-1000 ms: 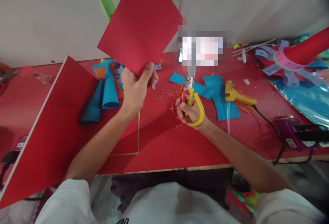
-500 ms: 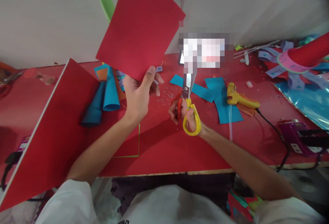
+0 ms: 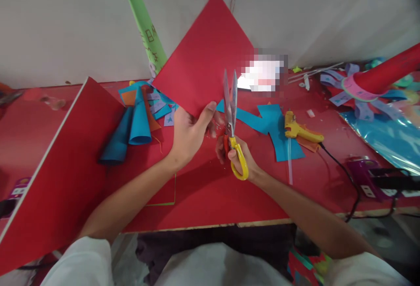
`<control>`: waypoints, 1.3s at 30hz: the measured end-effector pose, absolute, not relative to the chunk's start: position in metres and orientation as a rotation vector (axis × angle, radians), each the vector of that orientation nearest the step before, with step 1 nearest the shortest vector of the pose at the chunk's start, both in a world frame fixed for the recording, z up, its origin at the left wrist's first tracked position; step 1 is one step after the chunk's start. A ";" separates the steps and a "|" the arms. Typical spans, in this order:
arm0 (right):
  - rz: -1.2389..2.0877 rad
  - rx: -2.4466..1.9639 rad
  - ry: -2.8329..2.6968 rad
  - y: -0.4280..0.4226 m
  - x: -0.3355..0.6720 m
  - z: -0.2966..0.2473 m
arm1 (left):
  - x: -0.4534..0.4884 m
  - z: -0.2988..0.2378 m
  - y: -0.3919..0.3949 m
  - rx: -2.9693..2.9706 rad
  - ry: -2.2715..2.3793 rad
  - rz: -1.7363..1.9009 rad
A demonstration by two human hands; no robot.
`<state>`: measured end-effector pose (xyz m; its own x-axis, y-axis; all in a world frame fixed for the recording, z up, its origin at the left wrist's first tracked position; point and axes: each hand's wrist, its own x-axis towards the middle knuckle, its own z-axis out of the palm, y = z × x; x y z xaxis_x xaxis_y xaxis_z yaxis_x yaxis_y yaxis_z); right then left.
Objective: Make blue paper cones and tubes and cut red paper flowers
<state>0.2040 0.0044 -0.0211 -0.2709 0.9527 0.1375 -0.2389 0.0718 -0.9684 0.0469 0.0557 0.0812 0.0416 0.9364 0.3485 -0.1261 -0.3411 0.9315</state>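
Note:
My left hand pinches a red sheet of paper by its lower corner, thumb on the near face. The sheet is held up above the table, tilted like a diamond. In my right hand is a pair of scissors with one yellow and one red handle. Their blades point upward, slightly apart, close to the sheet's right lower edge. Whether they touch the paper I cannot tell. Behind the hands a blue paper strip lies on the table.
A red board leans at the left, beside blue paper cones. To the right lie a yellow glue gun with a cord and a purple power socket. A green paper tube stands behind the red table.
The red sheet has come down and right with my left hand, turning to a diamond. My right hand has tilted the scissors, and their blades now stand nearer the sheet, visibly apart.

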 end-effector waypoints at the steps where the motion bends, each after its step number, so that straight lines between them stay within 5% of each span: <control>1: 1.427 -0.813 -1.290 0.005 0.204 -0.023 | 0.047 0.081 0.057 1.383 0.888 1.495; 39: 1.398 -0.820 -1.357 0.001 0.205 -0.024 | 0.049 0.083 0.044 1.474 0.912 1.463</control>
<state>0.2050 0.0008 -0.0243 -0.2886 0.9439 0.1608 -0.1885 0.1087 -0.9760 0.0487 0.0439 0.0831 0.0515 0.9237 0.3797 -0.0656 -0.3762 0.9242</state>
